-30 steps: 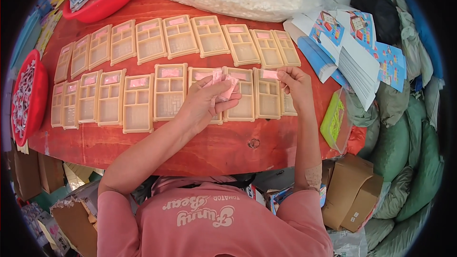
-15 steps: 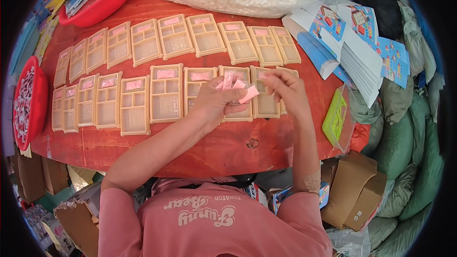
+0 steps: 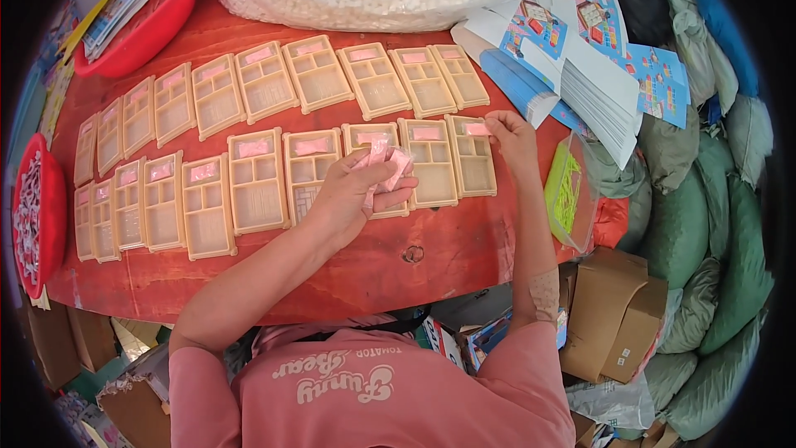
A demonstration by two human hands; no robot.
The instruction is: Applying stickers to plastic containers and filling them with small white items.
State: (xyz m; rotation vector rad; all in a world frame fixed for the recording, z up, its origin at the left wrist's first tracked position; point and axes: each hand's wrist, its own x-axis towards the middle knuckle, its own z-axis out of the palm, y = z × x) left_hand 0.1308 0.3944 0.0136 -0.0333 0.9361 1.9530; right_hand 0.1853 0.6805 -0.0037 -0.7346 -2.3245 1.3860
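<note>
Fingers of the left hand (image 3: 355, 189) are gripping a bunch of pink packets (image 3: 400, 164), the thumb pressing from above, probably so the right hand (image 3: 512, 143) is working unburdened. That one is resting at the rightmost near-row tray (image 3: 476, 170), its thumb and fingertips nearly together at the edge of another pink packet (image 3: 477, 129), which is lying in the top compartment; whether they are pinching it or only touching, I cannot tell. Near-row trays (image 3: 259, 191) are lying side by side, top compartments facing away from the person, seemingly so each is sitting alike. Far-row trays (image 3: 322, 87) are showing pink packets too. Beyond, a bag of white pieces (image 3: 356, 2) is resting on the red table (image 3: 448, 274), likely placed aside for its bulk.
</note>
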